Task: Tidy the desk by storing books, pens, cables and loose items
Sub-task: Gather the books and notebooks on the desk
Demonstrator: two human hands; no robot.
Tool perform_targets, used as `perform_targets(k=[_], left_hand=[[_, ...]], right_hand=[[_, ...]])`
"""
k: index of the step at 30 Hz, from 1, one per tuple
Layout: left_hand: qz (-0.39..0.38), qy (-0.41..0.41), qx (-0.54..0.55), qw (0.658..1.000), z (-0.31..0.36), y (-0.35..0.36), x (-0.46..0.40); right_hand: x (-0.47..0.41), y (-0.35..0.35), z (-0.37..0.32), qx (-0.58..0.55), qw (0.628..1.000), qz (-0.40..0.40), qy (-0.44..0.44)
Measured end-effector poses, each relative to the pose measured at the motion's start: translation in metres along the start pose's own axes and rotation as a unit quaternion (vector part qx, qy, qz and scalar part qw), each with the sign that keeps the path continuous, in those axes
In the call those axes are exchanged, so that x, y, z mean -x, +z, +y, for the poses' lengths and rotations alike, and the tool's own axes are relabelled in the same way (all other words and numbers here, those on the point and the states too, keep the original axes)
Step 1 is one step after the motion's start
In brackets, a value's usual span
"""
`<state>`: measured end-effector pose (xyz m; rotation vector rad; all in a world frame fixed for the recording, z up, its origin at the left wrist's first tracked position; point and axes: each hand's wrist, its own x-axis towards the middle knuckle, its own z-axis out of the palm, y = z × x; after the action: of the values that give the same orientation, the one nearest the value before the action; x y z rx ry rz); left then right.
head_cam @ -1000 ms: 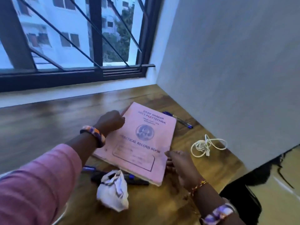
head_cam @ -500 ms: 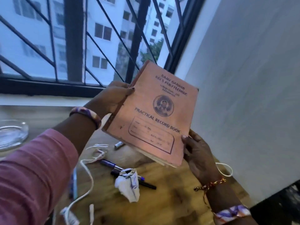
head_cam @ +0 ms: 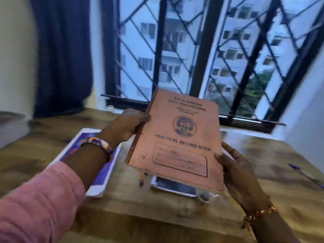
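Observation:
A pink practical record book (head_cam: 177, 137) is held up above the wooden desk (head_cam: 157, 216), tilted towards me. My left hand (head_cam: 128, 125) grips its spine edge on the left. My right hand (head_cam: 236, 172) holds its lower right edge with the thumb on the cover. Under the book lie a phone or tablet (head_cam: 173, 187) with a white rim and a pencil (head_cam: 142, 178). A blue-covered book (head_cam: 103, 174) lies on the desk beneath my left forearm. A blue pen (head_cam: 305, 174) lies at the right.
A barred window (head_cam: 192, 50) runs along the desk's far edge, with a dark curtain (head_cam: 61, 55) at the left. A white wall (head_cam: 312, 106) closes the right side. The view is blurred by motion.
The book was lifted off the desk by both hands and stays held up. My view has swung left, bringing the blue book, phone and curtain into sight; the tissue and cable have left the view.

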<state>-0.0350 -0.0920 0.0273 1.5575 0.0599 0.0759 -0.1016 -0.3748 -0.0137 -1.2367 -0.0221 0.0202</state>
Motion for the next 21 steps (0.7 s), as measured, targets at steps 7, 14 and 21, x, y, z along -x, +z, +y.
perform_targets(k=[7, 14, 21], left_hand=[[0.132, -0.058, -0.2, 0.969, -0.021, -0.126, 0.038], [0.168, -0.147, -0.262, 0.939, -0.07, -0.211, 0.011], [0.16, -0.161, -0.292, 0.929, -0.109, -0.256, -0.032]], right_hand=[[-0.001, 0.106, 0.035, 0.112, 0.986, -0.109, 0.062], [-0.05, 0.186, 0.099, 0.177, 0.965, -0.134, 0.138], [-0.09, 0.226, 0.158, 0.233, 0.949, -0.085, 0.192]])
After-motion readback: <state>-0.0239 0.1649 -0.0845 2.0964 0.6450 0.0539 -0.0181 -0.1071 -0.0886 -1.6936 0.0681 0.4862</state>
